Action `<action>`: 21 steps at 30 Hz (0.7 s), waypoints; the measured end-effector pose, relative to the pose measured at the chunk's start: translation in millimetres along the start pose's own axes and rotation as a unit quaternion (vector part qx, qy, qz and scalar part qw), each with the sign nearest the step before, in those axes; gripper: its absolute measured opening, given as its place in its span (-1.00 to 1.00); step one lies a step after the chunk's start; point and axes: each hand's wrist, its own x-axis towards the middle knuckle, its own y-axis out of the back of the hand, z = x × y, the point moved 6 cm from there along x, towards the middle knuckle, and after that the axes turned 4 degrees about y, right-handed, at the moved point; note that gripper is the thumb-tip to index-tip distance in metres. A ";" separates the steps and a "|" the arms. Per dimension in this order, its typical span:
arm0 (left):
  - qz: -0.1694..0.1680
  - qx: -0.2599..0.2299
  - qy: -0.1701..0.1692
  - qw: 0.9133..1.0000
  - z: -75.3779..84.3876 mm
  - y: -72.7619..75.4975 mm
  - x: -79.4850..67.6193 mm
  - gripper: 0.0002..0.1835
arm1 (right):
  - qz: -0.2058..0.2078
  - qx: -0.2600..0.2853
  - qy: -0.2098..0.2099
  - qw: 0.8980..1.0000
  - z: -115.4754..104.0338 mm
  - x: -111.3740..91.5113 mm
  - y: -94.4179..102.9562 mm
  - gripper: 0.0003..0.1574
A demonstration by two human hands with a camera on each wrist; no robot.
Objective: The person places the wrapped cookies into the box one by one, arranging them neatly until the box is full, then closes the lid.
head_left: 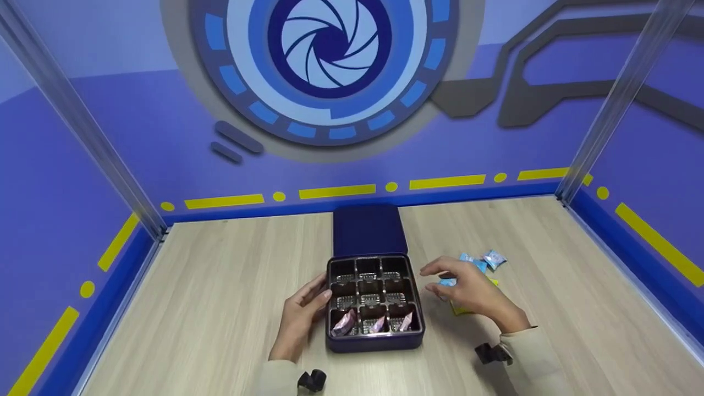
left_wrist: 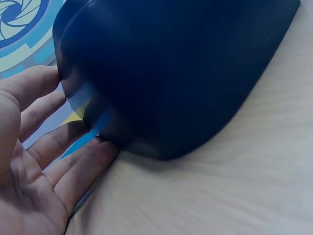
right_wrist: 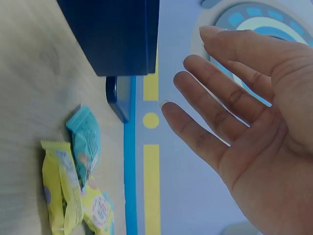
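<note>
A dark blue tin [head_left: 375,344] with a divided clear tray stands before me, its lid [head_left: 368,231] laid back behind it. Pink wrapped candies [head_left: 345,323] lie in all three compartments of the front row. My left hand [head_left: 300,316] touches the tin's left side with fairly straight fingers, the thumb near its rim. In the left wrist view the fingertips meet the dark wall [left_wrist: 161,78]. My right hand [head_left: 470,289] hovers to the right of the tin, fingers spread and holding nothing. Below it lie blue candies [right_wrist: 85,139] and yellow candies [right_wrist: 61,188], partly hidden in the head view.
The light wooden tabletop [head_left: 220,297] carries the tin and the loose candies. A blue-white candy [head_left: 494,259] lies at the back of the right-hand pile. Printed purple panels [head_left: 137,132] wall in the back and both sides, with metal posts [head_left: 605,115] at the corners.
</note>
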 end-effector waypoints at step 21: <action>0.003 -0.003 -0.003 1.000 -0.3 -0.2 -0.6 -0.38 | 0.005 -0.058 -0.133 0.989 38.0 -18.0 24.9 -0.74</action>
